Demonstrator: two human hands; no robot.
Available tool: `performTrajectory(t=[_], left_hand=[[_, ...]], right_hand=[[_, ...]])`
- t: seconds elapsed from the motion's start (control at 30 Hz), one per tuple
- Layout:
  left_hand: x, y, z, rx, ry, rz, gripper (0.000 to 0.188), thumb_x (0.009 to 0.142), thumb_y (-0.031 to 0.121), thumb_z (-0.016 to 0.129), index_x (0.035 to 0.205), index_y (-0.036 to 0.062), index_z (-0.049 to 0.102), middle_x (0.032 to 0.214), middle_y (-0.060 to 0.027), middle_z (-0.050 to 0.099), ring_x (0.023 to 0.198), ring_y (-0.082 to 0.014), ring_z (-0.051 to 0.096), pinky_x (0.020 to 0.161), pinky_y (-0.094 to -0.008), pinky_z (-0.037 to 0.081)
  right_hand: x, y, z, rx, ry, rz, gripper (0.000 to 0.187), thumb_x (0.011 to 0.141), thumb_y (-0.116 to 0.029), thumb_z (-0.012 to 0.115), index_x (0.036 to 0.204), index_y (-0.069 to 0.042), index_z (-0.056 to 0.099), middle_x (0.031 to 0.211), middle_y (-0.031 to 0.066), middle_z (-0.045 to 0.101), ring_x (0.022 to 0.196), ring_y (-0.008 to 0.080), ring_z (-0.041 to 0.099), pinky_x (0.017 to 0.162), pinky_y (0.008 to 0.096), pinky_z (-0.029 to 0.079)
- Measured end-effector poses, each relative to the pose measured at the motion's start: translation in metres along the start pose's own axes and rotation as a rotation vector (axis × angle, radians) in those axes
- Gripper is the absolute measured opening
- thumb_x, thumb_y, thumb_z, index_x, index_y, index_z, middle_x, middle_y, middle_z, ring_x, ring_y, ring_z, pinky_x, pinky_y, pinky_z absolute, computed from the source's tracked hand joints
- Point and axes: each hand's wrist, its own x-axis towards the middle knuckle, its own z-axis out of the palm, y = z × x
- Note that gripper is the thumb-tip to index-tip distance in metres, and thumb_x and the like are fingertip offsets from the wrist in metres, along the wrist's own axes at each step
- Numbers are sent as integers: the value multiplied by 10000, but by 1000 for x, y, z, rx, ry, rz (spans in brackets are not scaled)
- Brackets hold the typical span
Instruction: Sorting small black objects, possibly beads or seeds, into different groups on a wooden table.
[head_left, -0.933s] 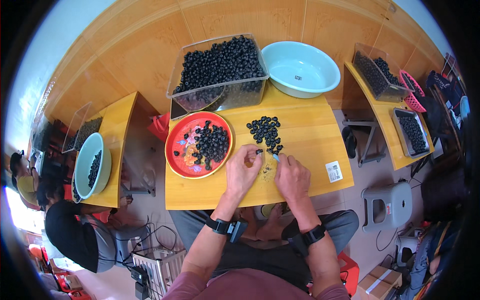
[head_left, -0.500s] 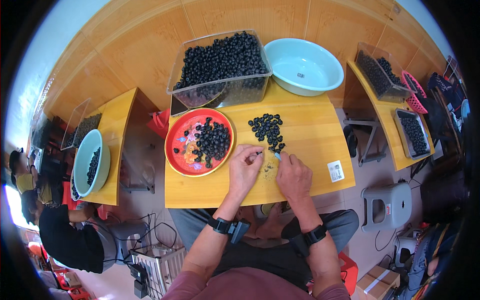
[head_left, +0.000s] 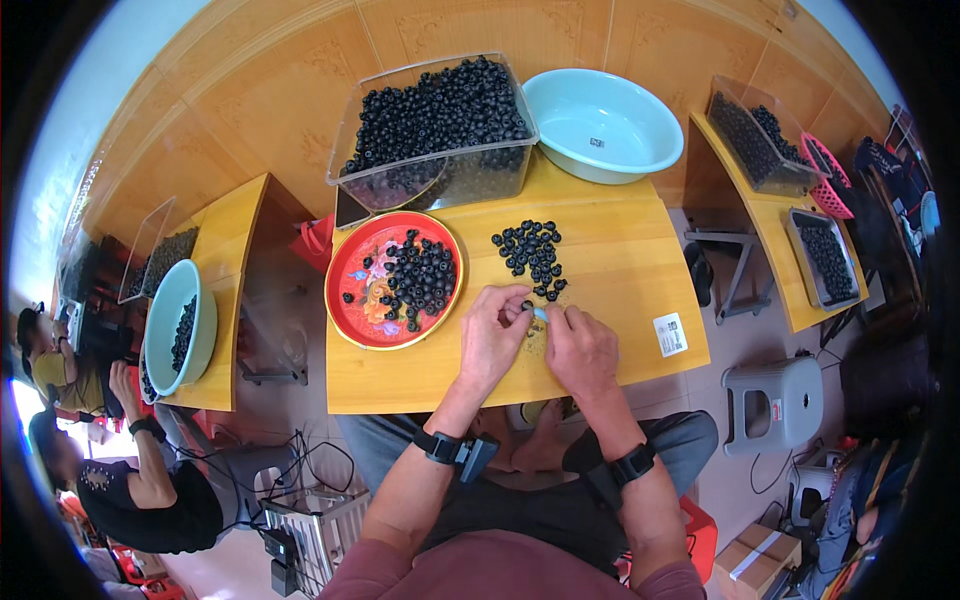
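Note:
My left hand (head_left: pixel 489 337) pinches one small dark round berry (head_left: pixel 527 305) between thumb and fingertips; it looks like a blueberry. My right hand (head_left: pixel 582 352) is closed round a small light-blue tool (head_left: pixel 541 314), whose tip meets the berry; the tip's shape is hidden. Both hands come together above the near middle of the yellow table (head_left: pixel 630 260). Just beyond them lies a loose pile of dark berries (head_left: pixel 530 250), with crumbs on the wood below. Left of my hands is a red flowered plate (head_left: pixel 338 318) holding more berries (head_left: pixel 425 280).
At the table's back stand a clear bin (head_left: pixel 470 180) heaped with berries and a pale blue basin (head_left: pixel 640 150). A white label (head_left: pixel 671 335) sticks at the right. Side tables hold more containers; a grey stool (head_left: pixel 772 405) stands right, and a person (head_left: pixel 145 490) sits left.
My left hand holds its berry slightly higher against the blue tool, and my right hand has shifted a little left. The person at left has raised a forearm. The whole view has shifted slightly.

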Motion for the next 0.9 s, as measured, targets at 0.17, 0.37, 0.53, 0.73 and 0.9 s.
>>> performTrajectory(t=[0.17,0.37,0.53,0.73,0.9], left_hand=[[0,-2,1,3,7,11,328,841,-55,755,1161,11,721,971,-71,662,826,-124,660,758,-265,561],[0,-1,1,3,5,-9,324,836,-44,766,1152,12,722,957,-66,655,809,-123,655,743,-263,555],[-1,-3,0,18,-10,-25,324,838,-48,774,1150,16,715,951,-50,654,812,-111,648,741,-258,551],[0,-6,1,-196,-36,-148,344,858,-72,764,1176,-12,649,929,-28,658,830,-89,637,765,-237,553],[0,-6,1,-204,-37,-192,321,864,-70,766,1146,-16,624,936,-36,667,827,-86,642,772,-237,555]], right_hand=[[1,-1,-2,-4,-21,1,150,832,-96,665,979,-68,674,729,70,571,651,245,649,547,384,534],[2,-2,-3,2,-20,2,161,827,-93,671,984,-61,677,729,73,577,656,247,655,551,382,537],[1,-1,-1,5,-26,7,169,827,-94,670,992,-57,675,735,77,583,665,251,663,556,386,539],[1,-1,-3,23,-39,27,163,832,-93,663,992,-57,671,744,84,593,675,260,668,564,397,542],[1,-2,-3,25,-49,40,152,836,-91,659,985,-59,667,740,87,593,668,266,668,562,404,541]])
